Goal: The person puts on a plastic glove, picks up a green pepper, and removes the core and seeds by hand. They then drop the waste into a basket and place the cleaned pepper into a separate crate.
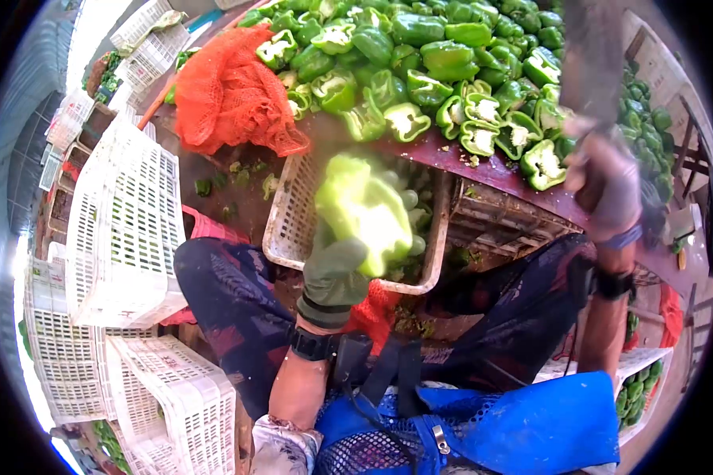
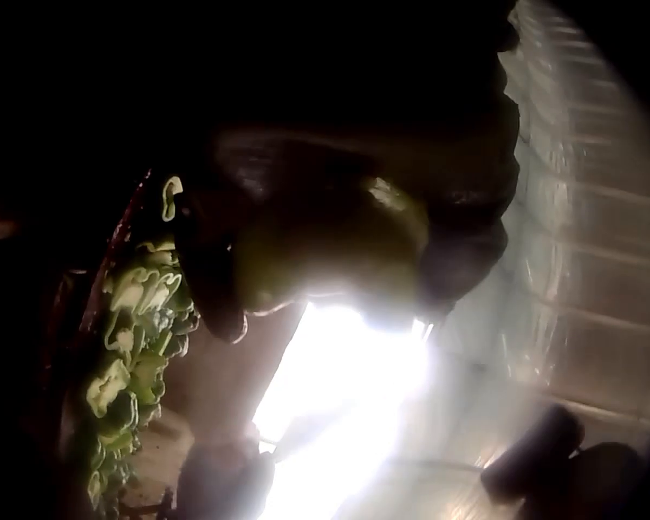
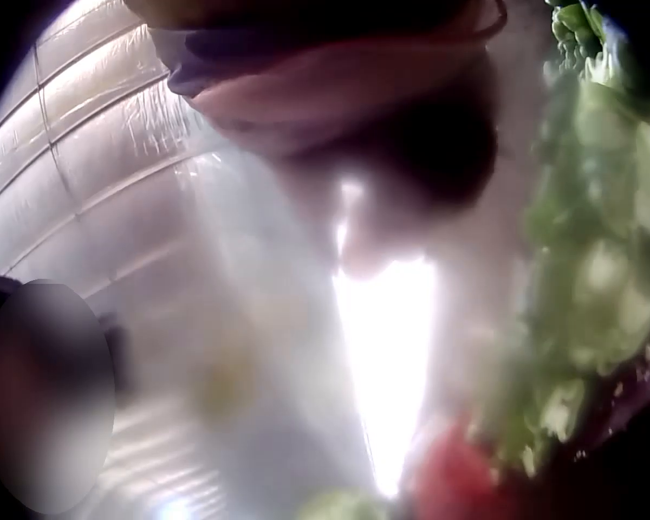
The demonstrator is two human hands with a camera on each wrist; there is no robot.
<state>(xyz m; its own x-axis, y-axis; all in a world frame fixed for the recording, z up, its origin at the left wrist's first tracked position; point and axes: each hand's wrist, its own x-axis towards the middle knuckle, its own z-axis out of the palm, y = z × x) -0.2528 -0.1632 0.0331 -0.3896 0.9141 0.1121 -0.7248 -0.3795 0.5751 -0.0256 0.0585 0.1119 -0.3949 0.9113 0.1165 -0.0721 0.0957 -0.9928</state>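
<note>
The left hand (image 1: 333,275) is holding a bell pepper (image 1: 364,206), grip clamped round it, above a plastic crate (image 1: 291,202) that is standing between the legs (image 1: 222,293), probably for easy reach; its contents are mostly hiding. The right hand (image 1: 610,186) is clutching a blurred knife (image 1: 592,71). Beyond, cut peppers (image 1: 483,119) are lying heaped on the desk (image 1: 515,187).

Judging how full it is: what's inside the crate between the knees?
Inside the crate, blurred greenish shapes show at the right; the left hand and the pepper it holds hide much of the rest.
</note>
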